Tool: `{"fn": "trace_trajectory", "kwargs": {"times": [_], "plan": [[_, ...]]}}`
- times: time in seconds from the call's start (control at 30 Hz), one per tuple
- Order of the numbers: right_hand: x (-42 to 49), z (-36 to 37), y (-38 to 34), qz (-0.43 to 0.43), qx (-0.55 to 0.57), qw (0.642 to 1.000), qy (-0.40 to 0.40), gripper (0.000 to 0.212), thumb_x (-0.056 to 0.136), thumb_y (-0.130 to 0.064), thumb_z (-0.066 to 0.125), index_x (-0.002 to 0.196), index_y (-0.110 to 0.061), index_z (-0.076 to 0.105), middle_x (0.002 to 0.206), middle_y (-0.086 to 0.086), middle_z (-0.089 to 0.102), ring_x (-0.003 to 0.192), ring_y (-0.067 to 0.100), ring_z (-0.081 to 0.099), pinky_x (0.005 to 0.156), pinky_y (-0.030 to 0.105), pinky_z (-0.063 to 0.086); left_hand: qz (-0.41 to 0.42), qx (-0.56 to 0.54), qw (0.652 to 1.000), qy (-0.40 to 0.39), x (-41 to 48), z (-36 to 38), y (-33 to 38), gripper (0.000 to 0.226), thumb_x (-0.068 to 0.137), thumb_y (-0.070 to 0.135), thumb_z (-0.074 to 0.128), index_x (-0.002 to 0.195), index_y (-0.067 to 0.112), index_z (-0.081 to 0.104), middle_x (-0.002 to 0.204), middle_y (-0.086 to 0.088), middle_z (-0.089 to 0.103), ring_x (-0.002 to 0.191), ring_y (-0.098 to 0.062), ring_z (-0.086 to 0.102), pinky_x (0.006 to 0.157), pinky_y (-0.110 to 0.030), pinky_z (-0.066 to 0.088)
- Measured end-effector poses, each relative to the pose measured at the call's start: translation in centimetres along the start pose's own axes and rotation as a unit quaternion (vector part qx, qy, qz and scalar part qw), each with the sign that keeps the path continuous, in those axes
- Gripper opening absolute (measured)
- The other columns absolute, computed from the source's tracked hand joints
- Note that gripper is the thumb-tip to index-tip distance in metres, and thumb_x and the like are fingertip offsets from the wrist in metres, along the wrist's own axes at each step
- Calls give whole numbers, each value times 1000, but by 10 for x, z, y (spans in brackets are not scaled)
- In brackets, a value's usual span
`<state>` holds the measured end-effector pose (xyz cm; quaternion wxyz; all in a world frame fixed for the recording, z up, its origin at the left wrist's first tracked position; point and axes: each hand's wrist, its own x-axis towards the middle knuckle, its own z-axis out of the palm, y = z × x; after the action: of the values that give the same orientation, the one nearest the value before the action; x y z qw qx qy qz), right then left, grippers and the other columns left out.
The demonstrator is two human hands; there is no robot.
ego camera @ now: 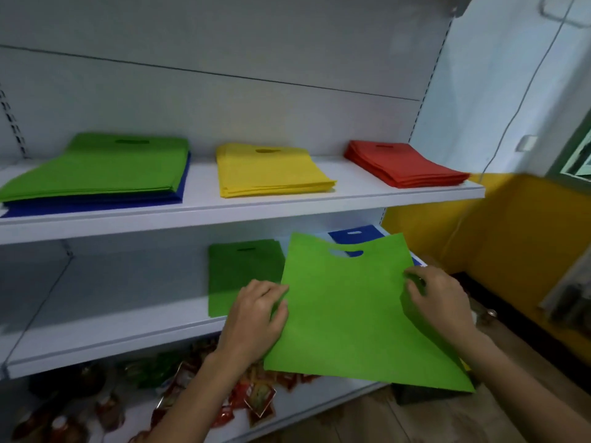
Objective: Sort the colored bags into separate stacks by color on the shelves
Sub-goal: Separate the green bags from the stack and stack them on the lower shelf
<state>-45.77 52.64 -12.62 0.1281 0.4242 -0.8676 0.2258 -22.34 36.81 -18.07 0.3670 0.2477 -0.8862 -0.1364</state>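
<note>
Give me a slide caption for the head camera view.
Left hand and right hand hold a green bag at the lower shelf; green stack, yellow stack and red stack sit above.

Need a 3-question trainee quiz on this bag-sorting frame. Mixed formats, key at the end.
1. True or false: the red stack sits at the left end of the top shelf.
2. Which hands hold the green bag? A: left only. B: right only. C: both.
3. Fill in: under the green stack on the top shelf lie ____ bags.

Key
1. False. It sits at the right end.
2. C. The left hand and the right hand each grip a side edge.
3. Blue. The blue bags show along the stack's front and right edges.
</note>
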Motion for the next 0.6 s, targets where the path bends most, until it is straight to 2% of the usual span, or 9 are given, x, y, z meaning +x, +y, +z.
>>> {"fn": "trace_trajectory", "kwargs": {"times": [0.07,0.17,0.27,0.33,0.43,0.6], "plan": [[0,9,7,0,-5,1000,-9,26,85,-6,61,110,0,65,106,18,67,96,33,62,81,39,48,-14,4,1000,-12,-7,14,-3,27,82,17,55,104,7,69,91,-2,67,85,-17,60,77,-29,45],[6,38,5,-17,-16,999,-34,30,86,-7,59,115,-2,63,110,17,65,97,30,61,80,36,48,-54,17,998,-33,-17,24,-23,28,83,8,63,110,7,66,98,-5,67,92,-20,60,84,-30,42],[24,82,-11,-52,-3,997,-55,34,86,-5,58,118,2,59,110,20,63,99,32,59,81,36,47,-95,47,994,-22,-19,26,-58,28,80,6,66,108,5,66,97,-8,68,90,-23,62,83,-34,45],[40,116,-25,-76,11,995,-70,36,84,-3,58,119,5,56,110,23,61,101,36,57,83,39,46,-115,68,991,-15,-18,27,-85,26,83,15,60,106,3,67,95,-10,68,88,-26,62,81,-35,46],[64,173,-47,-105,30,990,-92,38,83,-1,57,119,9,54,110,26,59,100,39,56,85,44,47,-154,81,984,-30,-16,34,-130,43,86,31,40,107,4,67,98,-11,68,91,-27,61,84,-38,46],[103,272,-76,-137,48,982,-120,41,81,5,53,122,10,51,117,28,55,104,41,54,87,46,47,-182,139,970,-78,-12,70,-212,53,84,36,32,110,2,64,99,-13,67,91,-30,60,81,-38,48]]}}
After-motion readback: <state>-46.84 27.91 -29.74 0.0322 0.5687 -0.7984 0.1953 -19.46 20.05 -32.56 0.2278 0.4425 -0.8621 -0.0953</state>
